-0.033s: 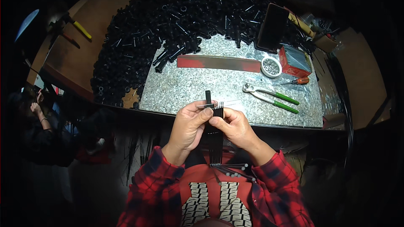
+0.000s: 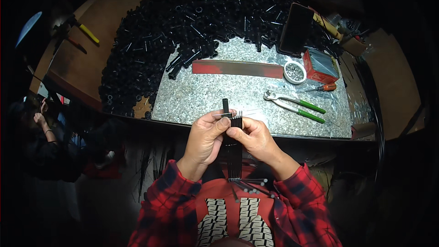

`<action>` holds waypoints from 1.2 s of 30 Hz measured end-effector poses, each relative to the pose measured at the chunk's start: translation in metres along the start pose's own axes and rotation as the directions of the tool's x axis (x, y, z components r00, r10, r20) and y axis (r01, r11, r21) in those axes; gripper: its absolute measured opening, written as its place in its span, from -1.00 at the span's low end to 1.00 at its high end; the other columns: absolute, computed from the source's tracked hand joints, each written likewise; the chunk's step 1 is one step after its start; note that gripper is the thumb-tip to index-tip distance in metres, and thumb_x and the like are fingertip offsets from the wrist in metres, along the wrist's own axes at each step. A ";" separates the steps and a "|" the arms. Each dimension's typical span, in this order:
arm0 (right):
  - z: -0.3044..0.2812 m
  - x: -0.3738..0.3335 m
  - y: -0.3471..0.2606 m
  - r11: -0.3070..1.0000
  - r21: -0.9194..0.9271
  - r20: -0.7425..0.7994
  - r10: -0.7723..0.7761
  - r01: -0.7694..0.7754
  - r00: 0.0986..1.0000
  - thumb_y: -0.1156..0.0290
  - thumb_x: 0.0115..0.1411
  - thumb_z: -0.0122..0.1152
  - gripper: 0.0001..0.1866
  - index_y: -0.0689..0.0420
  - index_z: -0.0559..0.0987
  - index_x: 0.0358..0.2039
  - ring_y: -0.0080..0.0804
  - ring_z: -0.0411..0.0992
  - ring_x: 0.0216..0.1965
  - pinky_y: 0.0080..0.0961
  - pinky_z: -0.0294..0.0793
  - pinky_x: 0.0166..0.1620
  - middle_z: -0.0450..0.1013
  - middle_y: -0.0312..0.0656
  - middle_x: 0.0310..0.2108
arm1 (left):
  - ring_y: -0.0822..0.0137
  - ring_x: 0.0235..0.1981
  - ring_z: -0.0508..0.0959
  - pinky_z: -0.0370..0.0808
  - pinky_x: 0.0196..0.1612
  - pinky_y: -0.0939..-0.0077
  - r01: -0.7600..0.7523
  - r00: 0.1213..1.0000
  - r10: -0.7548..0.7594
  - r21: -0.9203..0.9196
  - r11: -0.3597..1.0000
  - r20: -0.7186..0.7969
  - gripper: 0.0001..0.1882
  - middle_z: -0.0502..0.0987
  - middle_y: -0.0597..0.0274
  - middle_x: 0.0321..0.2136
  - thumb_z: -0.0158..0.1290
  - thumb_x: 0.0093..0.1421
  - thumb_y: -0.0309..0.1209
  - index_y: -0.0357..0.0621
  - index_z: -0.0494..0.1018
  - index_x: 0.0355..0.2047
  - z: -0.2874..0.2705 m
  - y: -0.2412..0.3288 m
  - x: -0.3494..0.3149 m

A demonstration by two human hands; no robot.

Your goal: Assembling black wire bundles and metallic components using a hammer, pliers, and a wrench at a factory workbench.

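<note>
Speckled granite slab (image 2: 215,93) just past the hands carries green-handled pliers (image 2: 295,105), a red strip (image 2: 238,68), and heaped black tubes (image 2: 183,27).

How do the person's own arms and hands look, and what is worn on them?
Both arms wear long sleeves in a red and black plaid pattern, ending at the wrists. The left hand and the right hand are bare: no gloves, and no rings or watch that I can make out.

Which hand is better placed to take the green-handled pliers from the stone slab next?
Probably the right hand. The green-handled pliers lie on the stone slab to its right side, nearer than to the left hand. Both hands now grip the bundle of black rods, so one must let go first.
</note>
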State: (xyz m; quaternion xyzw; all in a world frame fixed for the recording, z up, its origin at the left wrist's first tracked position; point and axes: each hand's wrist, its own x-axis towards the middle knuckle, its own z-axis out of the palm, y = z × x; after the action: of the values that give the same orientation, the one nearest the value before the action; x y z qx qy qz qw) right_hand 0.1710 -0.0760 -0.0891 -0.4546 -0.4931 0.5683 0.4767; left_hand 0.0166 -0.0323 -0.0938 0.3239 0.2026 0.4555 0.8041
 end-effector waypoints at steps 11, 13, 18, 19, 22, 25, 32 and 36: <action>0.003 0.003 0.003 0.997 -0.072 0.004 0.020 -0.020 1.000 0.38 0.22 0.19 -0.83 0.24 0.55 -0.41 -0.79 0.25 -0.46 -0.74 0.27 -0.42 0.39 -0.47 -0.52 | 0.27 0.05 0.40 0.25 0.18 0.37 -0.070 0.992 0.077 0.068 0.995 -0.104 -0.58 0.43 0.00 -0.01 -0.01 0.29 -0.27 -0.42 0.36 -0.03 0.008 -0.007 -0.005; 0.005 0.002 0.000 0.997 -0.068 -0.005 0.039 -0.039 0.999 0.39 0.23 0.18 -0.84 0.23 0.55 -0.40 -0.79 0.24 -0.47 -0.74 0.27 -0.42 0.38 -0.48 -0.53 | 0.25 0.05 0.40 0.24 0.19 0.36 -0.070 0.991 0.076 0.055 0.996 -0.112 -0.59 0.43 -0.01 -0.01 -0.05 0.31 -0.25 -0.41 0.37 -0.03 0.009 -0.006 -0.006; 0.007 -0.001 -0.003 0.993 -0.114 -0.044 -0.014 0.009 0.999 0.36 0.23 0.18 -0.80 0.23 0.53 -0.45 -0.77 0.20 -0.51 -0.70 0.23 -0.47 0.34 -0.47 -0.59 | 0.25 0.04 0.41 0.25 0.18 0.35 -0.098 0.988 0.109 0.096 0.991 -0.113 -0.61 0.43 -0.01 -0.01 -0.07 0.32 -0.26 -0.38 0.39 -0.03 0.011 -0.008 -0.006; 0.008 -0.002 -0.003 0.992 -0.123 -0.076 -0.018 0.009 0.997 0.33 0.21 0.20 -0.76 0.24 0.52 -0.49 -0.75 0.17 -0.56 -0.66 0.19 -0.51 0.31 -0.44 -0.64 | 0.25 0.03 0.42 0.26 0.17 0.35 -0.124 0.983 0.137 0.112 0.986 -0.119 -0.61 0.44 -0.01 -0.02 -0.08 0.33 -0.26 -0.38 0.40 -0.03 0.012 -0.008 -0.006; 0.008 -0.002 -0.008 0.994 -0.093 -0.093 -0.068 0.060 0.993 0.33 0.22 0.19 -0.76 0.24 0.52 -0.49 -0.74 0.22 -0.56 -0.66 0.23 -0.50 0.37 -0.40 -0.64 | 0.26 0.01 0.43 0.27 0.17 0.34 -0.089 0.984 0.100 0.081 0.993 -0.150 -0.61 0.45 0.01 -0.03 -0.10 0.34 -0.26 -0.37 0.39 -0.03 0.008 -0.008 -0.007; 0.008 -0.001 -0.009 0.988 -0.143 -0.082 -0.068 0.055 0.994 0.33 0.23 0.18 -0.75 0.24 0.51 -0.49 -0.73 0.26 -0.56 -0.67 0.26 -0.49 0.41 -0.36 -0.63 | 0.33 -0.07 0.47 0.38 0.02 0.44 -0.133 0.979 0.145 0.096 0.987 -0.140 -0.61 0.47 0.04 -0.06 -0.13 0.35 -0.24 -0.35 0.40 -0.04 0.016 -0.008 -0.006; 0.005 0.001 -0.009 0.985 -0.167 -0.019 -0.041 0.037 0.999 0.32 0.27 0.12 -0.77 0.23 0.52 -0.40 -0.73 0.28 -0.49 -0.69 0.29 -0.41 0.42 -0.42 -0.54 | 0.38 -0.15 0.49 0.41 -0.09 0.55 -0.057 0.996 0.061 0.057 0.997 -0.070 -0.60 0.49 0.07 -0.10 -0.17 0.37 -0.21 -0.33 0.41 -0.07 0.005 -0.009 -0.010; 0.006 0.004 -0.005 0.989 -0.145 -0.038 -0.041 0.035 0.998 0.33 0.25 0.14 -0.76 0.24 0.51 -0.47 -0.73 0.28 -0.53 -0.68 0.27 -0.45 0.41 -0.39 -0.59 | 0.38 -0.13 0.48 0.36 0.02 0.50 -0.091 0.988 0.103 0.104 0.990 -0.113 -0.61 0.50 0.10 -0.13 -0.17 0.37 -0.23 -0.34 0.42 -0.06 0.017 -0.008 -0.007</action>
State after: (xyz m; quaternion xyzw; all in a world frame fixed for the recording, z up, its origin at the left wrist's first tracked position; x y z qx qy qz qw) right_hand 0.1655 -0.0729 -0.0834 -0.4897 -0.5317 0.5127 0.4633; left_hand 0.0284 -0.0475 -0.0873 0.3450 0.2560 0.5020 0.7506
